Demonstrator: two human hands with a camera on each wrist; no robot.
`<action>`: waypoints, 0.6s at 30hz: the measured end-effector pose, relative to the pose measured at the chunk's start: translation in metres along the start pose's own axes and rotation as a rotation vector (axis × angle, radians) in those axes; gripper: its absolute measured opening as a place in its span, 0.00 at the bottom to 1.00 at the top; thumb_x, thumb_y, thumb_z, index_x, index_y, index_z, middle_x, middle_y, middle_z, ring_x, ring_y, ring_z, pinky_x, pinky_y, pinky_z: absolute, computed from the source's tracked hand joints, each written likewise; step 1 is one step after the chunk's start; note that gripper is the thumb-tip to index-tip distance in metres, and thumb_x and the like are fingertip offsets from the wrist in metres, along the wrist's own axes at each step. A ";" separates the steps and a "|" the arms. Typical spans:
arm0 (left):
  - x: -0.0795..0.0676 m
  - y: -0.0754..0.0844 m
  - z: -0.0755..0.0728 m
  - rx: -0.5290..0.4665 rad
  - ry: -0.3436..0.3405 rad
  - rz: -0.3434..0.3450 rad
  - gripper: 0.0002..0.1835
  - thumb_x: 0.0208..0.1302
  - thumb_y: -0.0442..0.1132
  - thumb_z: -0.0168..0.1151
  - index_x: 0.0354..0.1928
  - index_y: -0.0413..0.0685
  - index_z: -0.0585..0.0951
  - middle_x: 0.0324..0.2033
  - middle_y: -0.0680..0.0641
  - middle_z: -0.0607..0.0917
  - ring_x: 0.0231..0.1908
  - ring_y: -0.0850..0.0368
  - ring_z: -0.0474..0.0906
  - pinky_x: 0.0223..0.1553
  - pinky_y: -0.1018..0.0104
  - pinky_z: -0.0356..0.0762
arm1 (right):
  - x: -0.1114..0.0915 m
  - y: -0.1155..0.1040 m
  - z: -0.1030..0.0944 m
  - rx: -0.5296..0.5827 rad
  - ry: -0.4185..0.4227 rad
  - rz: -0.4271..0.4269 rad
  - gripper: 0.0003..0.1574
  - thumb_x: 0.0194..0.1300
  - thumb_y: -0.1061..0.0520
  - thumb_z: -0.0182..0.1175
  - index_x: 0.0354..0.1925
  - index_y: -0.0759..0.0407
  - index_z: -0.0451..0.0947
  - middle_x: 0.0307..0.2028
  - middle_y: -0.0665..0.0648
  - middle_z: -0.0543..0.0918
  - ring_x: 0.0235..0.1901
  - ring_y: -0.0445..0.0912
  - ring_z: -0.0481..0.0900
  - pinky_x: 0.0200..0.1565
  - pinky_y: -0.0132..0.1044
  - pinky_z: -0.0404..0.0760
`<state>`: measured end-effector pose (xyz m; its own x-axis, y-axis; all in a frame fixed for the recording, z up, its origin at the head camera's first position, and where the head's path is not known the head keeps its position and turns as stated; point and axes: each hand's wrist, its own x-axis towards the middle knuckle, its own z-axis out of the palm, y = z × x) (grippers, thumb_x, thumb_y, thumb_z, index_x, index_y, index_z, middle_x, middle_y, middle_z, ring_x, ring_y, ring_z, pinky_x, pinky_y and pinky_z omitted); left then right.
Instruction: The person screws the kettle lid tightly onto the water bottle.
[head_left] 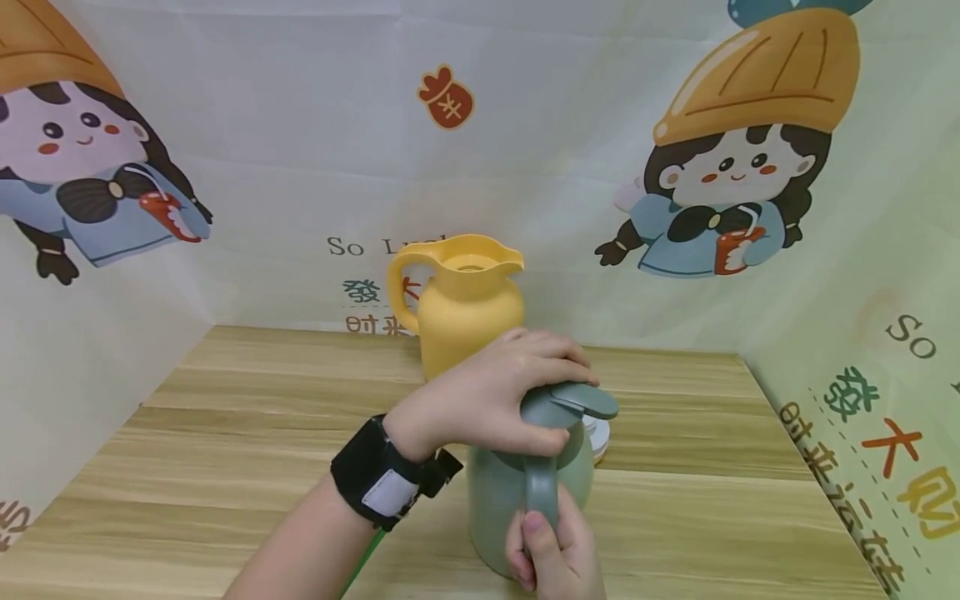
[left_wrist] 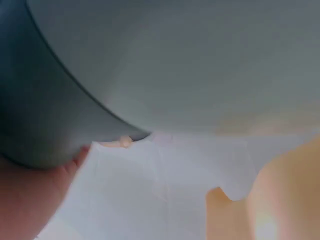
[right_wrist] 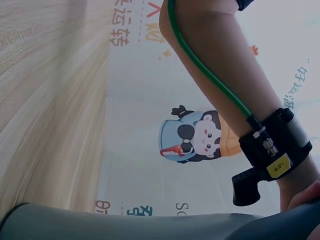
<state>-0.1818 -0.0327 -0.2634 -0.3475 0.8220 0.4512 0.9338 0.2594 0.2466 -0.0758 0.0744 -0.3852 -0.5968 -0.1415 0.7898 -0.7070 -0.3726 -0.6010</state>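
Note:
A sage-green thermos jug [head_left: 495, 512] stands upright on the wooden table, its handle turned towards me. My left hand [head_left: 502, 396] lies over the darker green lid [head_left: 542, 412], thumb on the near side and fingers curled round the far side. Lower down, my right hand [head_left: 558, 554] grips the jug's handle [head_left: 541, 487], with the thumb along it. Close up in the left wrist view are the jug's body [left_wrist: 200, 65] and part of the left hand [left_wrist: 32, 202] against the lid. The jug's side [right_wrist: 125, 225] fills the bottom of the right wrist view.
Behind stands a yellow jug [head_left: 468, 312], open at the top, its handle to the left. A white round object [head_left: 599, 435] is partly hidden behind the green jug. Printed cloth walls [head_left: 285, 150] enclose the table [head_left: 690, 517]. A green cable [right_wrist: 210, 75] runs along the left forearm.

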 end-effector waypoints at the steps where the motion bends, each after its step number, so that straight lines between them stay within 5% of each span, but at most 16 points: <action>1: 0.000 0.004 0.001 0.030 0.014 -0.023 0.22 0.49 0.50 0.58 0.48 0.53 0.78 0.46 0.61 0.73 0.49 0.70 0.63 0.50 0.65 0.58 | 0.000 0.000 0.000 0.001 0.000 0.000 0.08 0.69 0.72 0.30 0.33 0.75 0.55 0.11 0.56 0.61 0.07 0.41 0.57 0.08 0.25 0.60; 12: 0.008 0.051 0.023 0.358 0.183 -0.449 0.26 0.56 0.64 0.54 0.44 0.51 0.78 0.41 0.52 0.73 0.45 0.55 0.65 0.40 0.59 0.61 | 0.000 0.002 0.000 0.038 -0.018 -0.009 0.09 0.70 0.71 0.29 0.32 0.75 0.53 0.09 0.57 0.59 0.05 0.44 0.55 0.06 0.26 0.59; 18: 0.012 0.056 0.031 0.441 0.258 -0.513 0.28 0.53 0.69 0.53 0.36 0.52 0.78 0.34 0.52 0.70 0.37 0.56 0.62 0.32 0.61 0.58 | 0.000 0.001 0.000 0.047 -0.003 0.006 0.10 0.71 0.71 0.30 0.31 0.74 0.54 0.09 0.58 0.58 0.05 0.44 0.54 0.05 0.26 0.58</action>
<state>-0.1313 0.0071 -0.2705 -0.7098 0.4098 0.5729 0.5759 0.8059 0.1370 -0.0765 0.0736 -0.3861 -0.5999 -0.1463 0.7866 -0.6848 -0.4144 -0.5994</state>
